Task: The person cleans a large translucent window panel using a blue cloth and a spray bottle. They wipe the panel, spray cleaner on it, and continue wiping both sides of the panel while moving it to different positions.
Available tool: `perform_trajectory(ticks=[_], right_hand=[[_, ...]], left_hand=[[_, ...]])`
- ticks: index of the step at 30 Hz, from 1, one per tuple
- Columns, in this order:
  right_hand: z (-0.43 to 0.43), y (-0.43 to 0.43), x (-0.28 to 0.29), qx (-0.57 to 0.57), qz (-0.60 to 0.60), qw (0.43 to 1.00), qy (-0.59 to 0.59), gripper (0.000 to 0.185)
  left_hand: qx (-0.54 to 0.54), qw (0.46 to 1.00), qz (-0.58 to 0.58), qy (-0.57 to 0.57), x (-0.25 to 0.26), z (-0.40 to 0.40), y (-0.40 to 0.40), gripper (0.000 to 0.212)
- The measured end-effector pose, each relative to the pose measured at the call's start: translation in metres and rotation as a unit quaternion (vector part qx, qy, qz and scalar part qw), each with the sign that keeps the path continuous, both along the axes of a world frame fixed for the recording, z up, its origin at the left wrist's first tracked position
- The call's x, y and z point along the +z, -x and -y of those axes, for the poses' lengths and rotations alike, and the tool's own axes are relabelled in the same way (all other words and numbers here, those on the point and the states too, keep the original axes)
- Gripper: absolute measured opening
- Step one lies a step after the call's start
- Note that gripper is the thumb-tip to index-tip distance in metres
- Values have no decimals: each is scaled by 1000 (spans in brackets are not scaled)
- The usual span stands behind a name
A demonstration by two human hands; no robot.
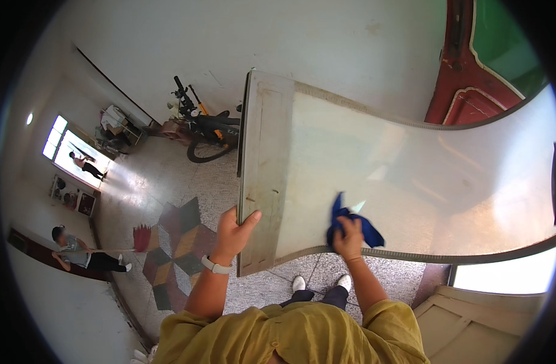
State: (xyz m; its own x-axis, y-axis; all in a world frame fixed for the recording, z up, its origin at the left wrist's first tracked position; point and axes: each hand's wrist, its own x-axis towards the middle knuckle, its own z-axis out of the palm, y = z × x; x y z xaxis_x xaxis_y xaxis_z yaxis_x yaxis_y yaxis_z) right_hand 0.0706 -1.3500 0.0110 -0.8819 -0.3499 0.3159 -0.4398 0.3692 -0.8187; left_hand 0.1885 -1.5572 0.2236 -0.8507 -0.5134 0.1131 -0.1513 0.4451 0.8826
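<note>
My left hand (232, 234) grips the near edge of a stiff beige end panel (265, 150), its thumb on the top face and its fingers hidden beneath. From this panel a curved, translucent sheet (373, 154), apparently flexible plastic, stretches away to the right. Ribbed grey strips run along both its long sides. My right hand (349, 239) holds a crumpled blue cloth (371, 234) against the sheet, close to its lower edge. Two small brown marks show on the end panel. Light glares off the sheet's right part.
A black-and-orange bicycle (212, 129) stands by the wall. At the left, a person (77, 250) holds a red broom (142, 237); another person (84, 164) is in the bright doorway. A red-and-green door (473, 107) is upper right, a beige panelled door (473, 318) lower right.
</note>
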Motion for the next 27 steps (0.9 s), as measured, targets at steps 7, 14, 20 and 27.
perform_trajectory(ticks=[7, 14, 20, 27], right_hand=[[-131, 67, -53, -320, 20, 937, -142, 32], [-161, 44, -76, -340, -1, 929, -148, 36], [-148, 41, -59, -376, -8, 913, -159, 23], [-181, 40, -103, -363, -44, 921, -133, 24]], left_hand=[[-28, 996, 3, -87, -35, -14, -1, 17], [-99, 995, 8, -23, -46, -27, 2, 19], [-154, 986, -50, 34, -63, -43, 14, 28], [-154, 985, -69, 37, -67, -45, -3, 30]])
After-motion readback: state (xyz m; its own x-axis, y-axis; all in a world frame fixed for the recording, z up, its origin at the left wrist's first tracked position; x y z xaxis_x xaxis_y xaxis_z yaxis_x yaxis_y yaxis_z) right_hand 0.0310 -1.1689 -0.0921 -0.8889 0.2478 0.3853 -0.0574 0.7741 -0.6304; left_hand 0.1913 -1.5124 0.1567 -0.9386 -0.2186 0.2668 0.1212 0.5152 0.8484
